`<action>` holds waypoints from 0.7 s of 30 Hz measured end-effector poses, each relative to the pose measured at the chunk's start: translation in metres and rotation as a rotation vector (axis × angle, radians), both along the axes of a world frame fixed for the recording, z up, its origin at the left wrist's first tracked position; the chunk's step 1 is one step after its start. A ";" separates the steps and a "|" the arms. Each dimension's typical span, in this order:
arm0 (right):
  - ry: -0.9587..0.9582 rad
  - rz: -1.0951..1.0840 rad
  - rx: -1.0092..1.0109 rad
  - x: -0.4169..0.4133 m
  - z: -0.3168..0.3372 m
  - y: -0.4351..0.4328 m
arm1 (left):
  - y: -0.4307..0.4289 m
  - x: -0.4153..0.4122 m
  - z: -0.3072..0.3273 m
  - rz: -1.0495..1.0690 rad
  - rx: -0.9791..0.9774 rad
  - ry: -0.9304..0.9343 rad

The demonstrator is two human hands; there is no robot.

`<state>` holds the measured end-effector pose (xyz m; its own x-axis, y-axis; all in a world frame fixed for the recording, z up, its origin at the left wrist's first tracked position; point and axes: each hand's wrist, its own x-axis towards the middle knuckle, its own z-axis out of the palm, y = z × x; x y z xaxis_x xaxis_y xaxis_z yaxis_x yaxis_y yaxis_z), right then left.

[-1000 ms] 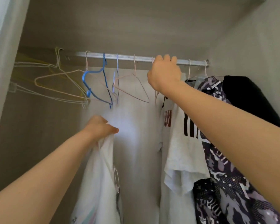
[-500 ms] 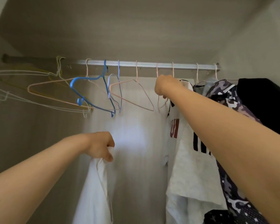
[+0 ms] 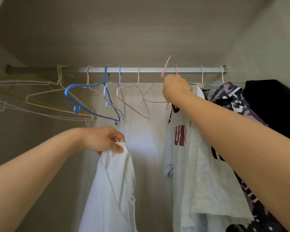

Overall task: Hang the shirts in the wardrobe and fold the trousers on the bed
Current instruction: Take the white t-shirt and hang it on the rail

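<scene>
dim, soft light; wide-angle bending at edges

Bare forearms (image 3: 40, 173) lead to a bare left hand (image 3: 102, 139) and right hand (image 3: 175, 88).

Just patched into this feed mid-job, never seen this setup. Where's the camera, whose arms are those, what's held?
No machine: a person's two bare hands, filmed by one head-worn camera looking into a wardrobe. The left hand grips a white shirt near its top. The right hand holds a pink hanger at its neck, hook tilted up past the rail. Empty hangers, one a blue hanger, hang on the left; a printed T-shirt, a patterned shirt and a black garment hang on the right.
</scene>
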<state>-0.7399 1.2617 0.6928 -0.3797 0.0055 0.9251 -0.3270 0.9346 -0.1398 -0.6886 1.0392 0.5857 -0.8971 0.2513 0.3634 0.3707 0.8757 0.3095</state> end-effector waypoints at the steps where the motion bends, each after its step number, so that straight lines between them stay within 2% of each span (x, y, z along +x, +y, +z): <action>1: -0.003 -0.002 0.009 0.002 -0.002 -0.001 | -0.001 -0.002 -0.001 0.014 0.011 0.053; 5: -0.004 -0.026 0.063 0.012 -0.012 -0.001 | 0.000 -0.005 -0.008 0.087 0.040 0.297; 8: 0.024 -0.082 0.097 0.023 -0.022 0.000 | 0.008 -0.003 -0.015 0.105 0.122 0.399; 15: -0.014 -0.176 0.234 0.048 -0.067 0.006 | 0.020 -0.012 -0.038 0.151 0.304 0.376; 21: -0.087 -0.270 0.380 0.075 -0.123 0.020 | 0.027 -0.021 -0.075 0.280 0.286 0.343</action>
